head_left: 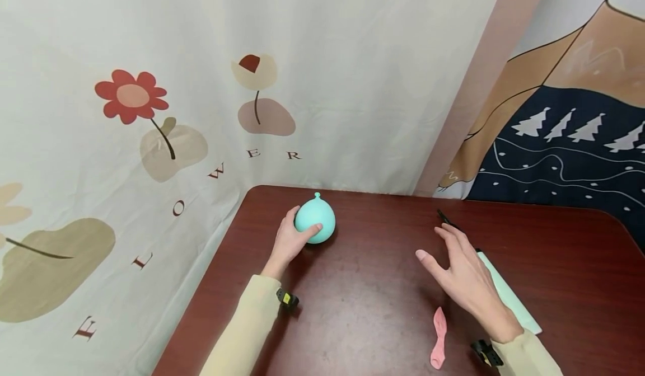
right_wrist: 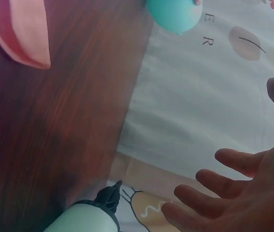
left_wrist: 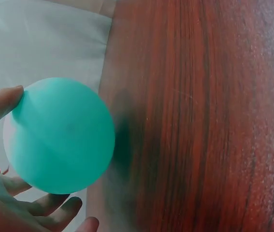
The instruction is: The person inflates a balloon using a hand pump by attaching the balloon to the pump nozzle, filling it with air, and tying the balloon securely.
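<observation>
Head view: far left, our left hand (head_left: 289,240) grips a round turquoise rubber balloon (head_left: 314,217), probably light, fragile, best cupped by its sides; our right hand (head_left: 466,272) spreads empty.

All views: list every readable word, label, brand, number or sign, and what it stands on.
"FLOWER": spaced letters, white cloth, head view.
"ER": same cloth, right wrist view.
Too small to read: yellow mark on the black left-wrist device.
None readable: teal balloon, pink balloon, pale green tube.
</observation>
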The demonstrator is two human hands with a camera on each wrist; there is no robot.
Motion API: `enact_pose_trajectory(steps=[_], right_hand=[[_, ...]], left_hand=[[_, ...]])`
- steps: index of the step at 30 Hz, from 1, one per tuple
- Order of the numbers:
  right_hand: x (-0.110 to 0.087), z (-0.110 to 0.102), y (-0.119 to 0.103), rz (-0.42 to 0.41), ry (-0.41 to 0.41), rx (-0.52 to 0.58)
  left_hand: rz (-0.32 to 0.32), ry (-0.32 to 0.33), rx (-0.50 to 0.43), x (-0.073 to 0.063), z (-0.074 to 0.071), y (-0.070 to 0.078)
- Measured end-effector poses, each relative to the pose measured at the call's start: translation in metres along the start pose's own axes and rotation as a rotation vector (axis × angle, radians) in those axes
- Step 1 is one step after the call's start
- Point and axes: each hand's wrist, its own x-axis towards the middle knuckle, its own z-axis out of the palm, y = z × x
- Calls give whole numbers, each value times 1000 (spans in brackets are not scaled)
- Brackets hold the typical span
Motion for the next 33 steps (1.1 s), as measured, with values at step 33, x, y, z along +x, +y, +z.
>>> enact_pose_trajectory(steps=[33], right_hand=[[-17,-38,36,84,-45,-35]], left_hand=[[-40,-32,-217,-1,4,-4]])
